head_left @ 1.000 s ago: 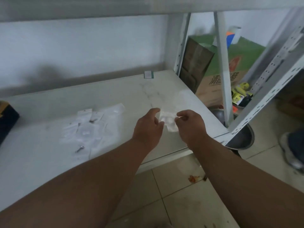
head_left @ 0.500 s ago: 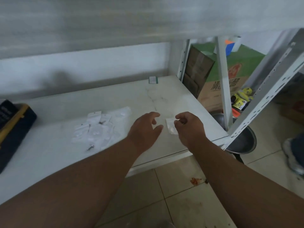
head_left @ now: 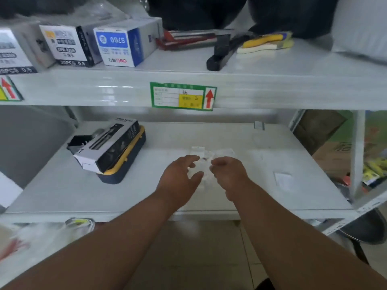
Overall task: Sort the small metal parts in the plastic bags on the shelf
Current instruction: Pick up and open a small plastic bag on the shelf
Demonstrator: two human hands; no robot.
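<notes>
progress looks early-to-mid, as a guess: one small plastic bag (head_left: 283, 180) lies alone on the right part of the lower shelf (head_left: 62, 191), well apart from the main pile of small bags (head_left: 206, 156) in the middle. that lone one may be a sorted-out piece; the pile itself looks unsorted, bags overlapping, with a dark speck that may be a metal part among them. too blurred to count bags or read contents.

left hand (head_left: 181, 176): reaching over the near edge of the pile, fingers fairly straight and spread, thumb out to the side. seems to hold nothing; can't tell if the fingertips touch a bag.

right hand (head_left: 229, 173): just beside the left one, fingers curled down toward the pile. looks like the start of a pinch on a bag, but i can't tell if anything is actually held.

both forearms come in from below, roughly parallel, hands close together over the pile.

off to the left: a black-and-white tool box (head_left: 109, 146) stacked on a yellow-and-navy case (head_left: 123, 170), not involved.
</notes>
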